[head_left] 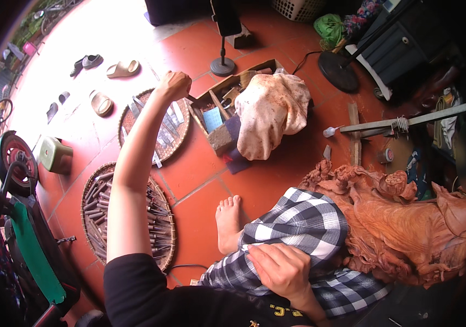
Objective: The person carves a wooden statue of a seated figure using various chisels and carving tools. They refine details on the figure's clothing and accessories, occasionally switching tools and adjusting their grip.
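Note:
My left hand (pixel 175 86) is stretched far forward, closed in a fist at the left edge of an open wooden box (pixel 220 140). Something dark and narrow juts from the fist toward the box, too small to name. A stained, pale cloth (pixel 272 111) drapes over the box's right side; a light blue paper (pixel 212 119) lies inside. Close to my body, my right hand (pixel 284 270) rests on my black-and-white checked trousers (pixel 305 220), its fingers curled together. Whatever is under those fingers, if anything, is hidden. A large carved reddish wooden piece (pixel 402 218) lies beside my right leg.
Round woven trays hold chisel-like tools (pixel 97 210) and flat metal blades (pixel 170 128). Stands with round bases (pixel 223 66) rise from the tiled floor (pixel 200 174). Sandals (pixel 124 68), a green stool (pixel 55 155) and a wheeled vehicle (pixel 17 163) are at the left; a bar (pixel 413 117) spans the right.

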`<state>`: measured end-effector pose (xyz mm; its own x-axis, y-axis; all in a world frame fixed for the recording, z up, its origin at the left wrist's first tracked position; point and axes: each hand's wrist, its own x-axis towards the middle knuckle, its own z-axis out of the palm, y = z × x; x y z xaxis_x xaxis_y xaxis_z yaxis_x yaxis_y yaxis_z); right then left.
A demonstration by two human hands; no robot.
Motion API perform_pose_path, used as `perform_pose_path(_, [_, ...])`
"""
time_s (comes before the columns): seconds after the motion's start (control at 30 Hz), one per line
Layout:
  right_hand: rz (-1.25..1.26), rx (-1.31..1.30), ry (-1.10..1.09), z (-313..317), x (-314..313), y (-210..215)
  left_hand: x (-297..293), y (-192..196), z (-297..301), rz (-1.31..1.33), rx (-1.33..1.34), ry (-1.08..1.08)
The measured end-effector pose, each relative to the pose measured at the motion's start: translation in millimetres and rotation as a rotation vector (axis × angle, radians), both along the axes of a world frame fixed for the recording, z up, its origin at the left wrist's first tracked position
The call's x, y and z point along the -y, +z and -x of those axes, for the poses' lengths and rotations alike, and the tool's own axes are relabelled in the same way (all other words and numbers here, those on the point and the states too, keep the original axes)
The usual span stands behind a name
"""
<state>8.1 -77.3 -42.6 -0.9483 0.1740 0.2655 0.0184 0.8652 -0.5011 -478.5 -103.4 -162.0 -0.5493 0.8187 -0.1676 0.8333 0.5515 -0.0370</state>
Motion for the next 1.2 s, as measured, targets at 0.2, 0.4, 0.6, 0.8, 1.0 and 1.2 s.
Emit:
perform_pose_path(0.2, [0.155,-0.169,0.125,-15.3,4.8,11.4,79.9,67.0,-157.7,-0.841,1.034,0.181])
perform_pose_path(0.4, [0.043,-0.291,0.229,-31.9,0.0,52.8,94.6,101.4,-290.6,-1.016,1.426,0.148])
perform_pose_path(0.6, [-0.396,-0.384,0.198,-38.7,-6.4,100.4,88.5,138.9,-356.0,-1.092,1.369,-0.142])
perform_pose_path(0.8, [-0.59,-0.489,0.114,-80.3,-20.4,123.2,69.9,149.4,-395.1,-1.334,1.605,-0.199])
perform_pose_path(1.0, [-0.138,-0.459,-0.079,-77.7,-4.2,122.1,28.0,123.3,-456.7,-1.612,1.104,-0.299])
perform_pose_path(1.2, [-0.349,-0.646,0.237,-58.3,-10.1,111.1,-1.4,161.6,-460.6,-1.631,1.128,-0.614])
